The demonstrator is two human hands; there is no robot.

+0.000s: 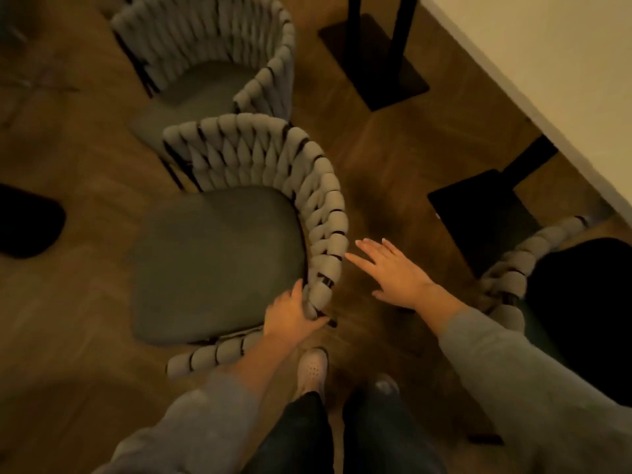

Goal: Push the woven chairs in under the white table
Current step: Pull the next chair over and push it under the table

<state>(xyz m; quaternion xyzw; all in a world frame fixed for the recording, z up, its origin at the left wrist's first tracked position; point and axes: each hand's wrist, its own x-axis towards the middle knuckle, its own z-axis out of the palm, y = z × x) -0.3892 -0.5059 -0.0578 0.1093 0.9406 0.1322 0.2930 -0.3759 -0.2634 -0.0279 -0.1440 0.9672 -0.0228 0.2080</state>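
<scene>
A grey woven chair (219, 254) stands in front of me, its curved back facing the white table (554, 59) at the upper right. My left hand (290, 314) is closed around the lower end of its woven backrest. My right hand (393, 271) hovers flat with fingers spread, fingertips just short of the backrest's outer side. A second woven chair (212, 63) stands farther away, behind the first. A third woven chair (519, 268) with a dark seat is at the right, close to the table's edge.
Two black table bases (376, 59) (478, 213) stand on the wooden floor under the table. A dark object (24, 224) lies at the left edge. My feet (313, 367) are just behind the near chair.
</scene>
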